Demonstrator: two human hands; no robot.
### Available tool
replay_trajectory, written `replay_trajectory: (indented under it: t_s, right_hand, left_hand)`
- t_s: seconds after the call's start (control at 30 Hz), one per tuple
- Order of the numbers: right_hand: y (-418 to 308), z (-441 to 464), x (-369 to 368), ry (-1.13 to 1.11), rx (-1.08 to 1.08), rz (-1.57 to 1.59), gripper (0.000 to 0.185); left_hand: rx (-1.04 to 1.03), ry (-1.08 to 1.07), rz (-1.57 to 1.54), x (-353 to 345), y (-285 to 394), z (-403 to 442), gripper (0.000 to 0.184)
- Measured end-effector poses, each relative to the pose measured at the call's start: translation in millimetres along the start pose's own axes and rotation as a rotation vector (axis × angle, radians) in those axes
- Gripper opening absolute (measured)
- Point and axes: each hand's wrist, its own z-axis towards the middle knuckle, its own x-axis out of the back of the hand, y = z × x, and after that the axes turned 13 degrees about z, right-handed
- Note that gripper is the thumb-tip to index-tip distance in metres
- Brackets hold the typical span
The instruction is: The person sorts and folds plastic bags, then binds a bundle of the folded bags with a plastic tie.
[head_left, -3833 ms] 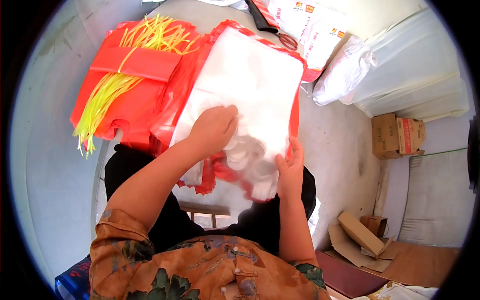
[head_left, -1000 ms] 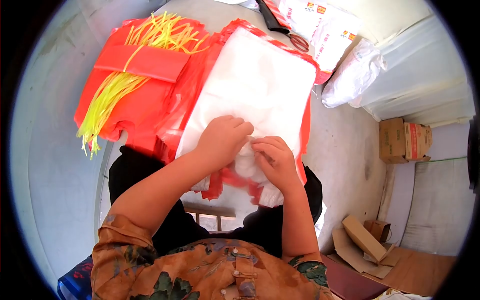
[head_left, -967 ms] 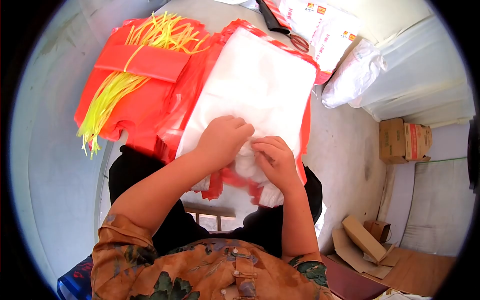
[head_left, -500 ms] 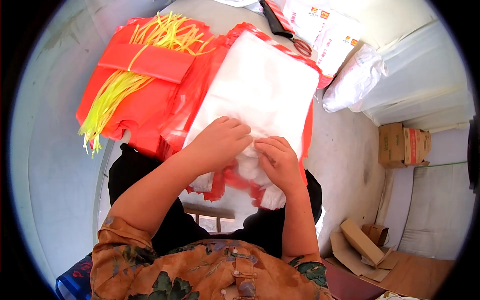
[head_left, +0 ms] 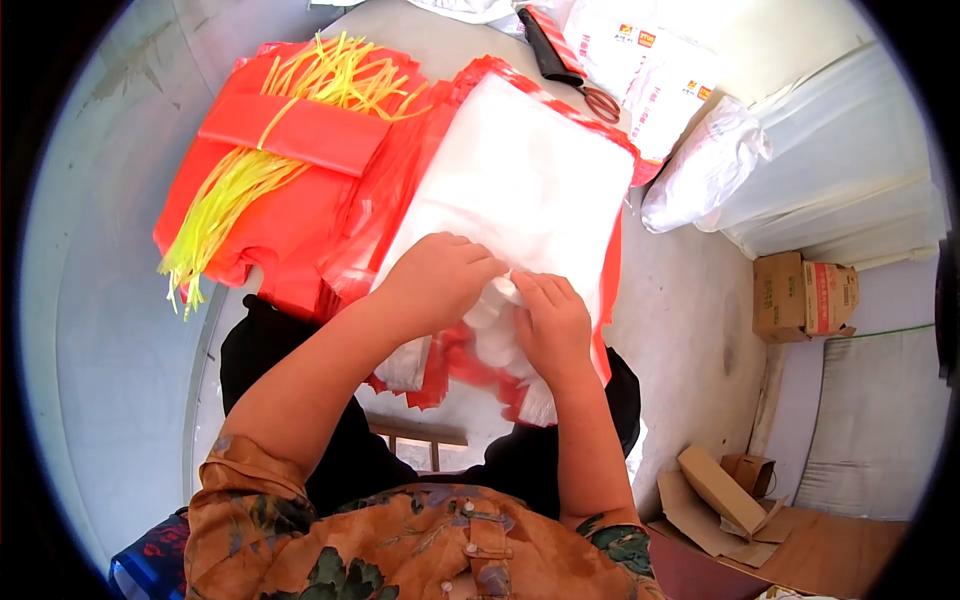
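Observation:
A white translucent plastic bag (head_left: 520, 180) lies flat on a stack of red plastic bags (head_left: 612, 300) in front of me. My left hand (head_left: 452, 278) rests on the bag's near part, fingers curled and pinching the film. Close beside it, my right hand (head_left: 552, 318) also has its fingers closed on the film. A small gathered fold of white plastic stands up between the fingertips. The handle ends hang toward my lap. Exactly how each fingertip grips is partly hidden.
At the left are folded red bags (head_left: 290, 215) with a bundle of yellow strips (head_left: 225, 200) across them. Scissors (head_left: 600, 104) lie beyond the stack, near white printed packages (head_left: 670, 90). Cardboard boxes (head_left: 785, 295) stand on the right, with flattened cardboard (head_left: 700, 505) below.
More of the white plastic shows bunched up between the fingertips. Both hands have stayed in nearly the same place, and the view has shifted slightly.

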Motion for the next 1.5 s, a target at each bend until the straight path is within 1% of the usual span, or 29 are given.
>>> replay_trajectory:
  t_s: [0.2,0.27,0.37,0.47,0.5,0.6,0.67,0.77,0.8,0.87,0.9,1.0,1.1,1.2,1.3,1.4,1.5]
  right_hand:
    - [-3.9,8.4,9.9,0.012,-0.137,0.004,0.032]
    - [-10.3,11.5,17.2,-0.007,-0.185,0.037,0.030]
    - [-16.1,11.7,26.0,-0.102,-0.267,0.030,0.029]
    - [-16.2,11.6,36.7,-0.197,-0.183,0.106,0.033]
    - [-14.8,12.0,40.0,-0.241,-0.184,0.126,0.035]
    - [-4.8,15.8,48.2,-0.364,-0.170,0.167,0.041]
    - [8.3,17.2,49.3,-0.436,-0.136,0.169,0.045]
    - [21.7,23.1,56.5,-0.539,-0.271,0.279,0.043]
    - [19.4,31.1,62.7,-0.582,-0.352,0.289,0.042]
    - [11.8,52.7,77.1,-0.666,-0.512,0.306,0.042]
    - [19.0,57.6,79.7,-0.637,-0.532,0.328,0.040]
    - [40.8,74.1,85.0,-0.573,-0.606,0.382,0.035]
    - [52.8,102.6,86.1,-0.586,-0.686,0.385,0.033]
    - [74.7,118.5,76.2,-0.629,-0.728,0.355,0.036]
    - [100.3,122.4,59.3,-0.616,-0.791,0.362,0.036]
    - [104.0,124.1,50.9,-0.578,-0.794,0.352,0.037]
    - [95.0,125.1,46.1,-0.570,-0.749,0.350,0.039]
  left_hand:
    - [0.089,0.048,0.057,12.4,-3.3,-1.4,0.027]
    - [0.074,0.012,0.039,16.3,-10.1,-4.0,0.026]
    - [0.079,-0.053,-0.021,21.7,-14.1,-8.2,0.025]
    - [0.112,-0.177,-0.105,28.2,-12.8,-7.8,0.024]
    - [0.125,-0.227,-0.134,29.7,-12.1,-7.5,0.024]
    - [0.025,-0.041,-0.198,30.3,-10.5,-12.0,0.027]
    - [0.046,-0.073,-0.235,33.3,-9.7,-11.7,0.029]
    - [0.066,-0.153,-0.242,35.0,-13.7,-9.4,0.032]
    - [0.070,-0.183,-0.236,35.6,-15.4,-8.4,0.032]
    - [0.223,-0.192,-0.230,38.7,-15.4,-5.9,0.029]
    - [0.299,-0.197,-0.227,40.1,-15.3,-4.1,0.028]
    - [0.507,-0.110,-0.326,43.5,-16.2,1.8,0.029]
    - [0.606,-0.064,-0.435,36.0,-23.6,5.5,0.032]
    - [0.704,-0.126,-0.425,37.5,-26.5,11.2,0.032]
    - [0.744,-0.060,-0.398,31.1,-27.9,13.6,0.030]
    - [0.757,-0.077,-0.381,27.1,-31.7,15.7,0.028]
    - [0.791,-0.118,-0.332,29.3,-30.2,21.0,0.028]
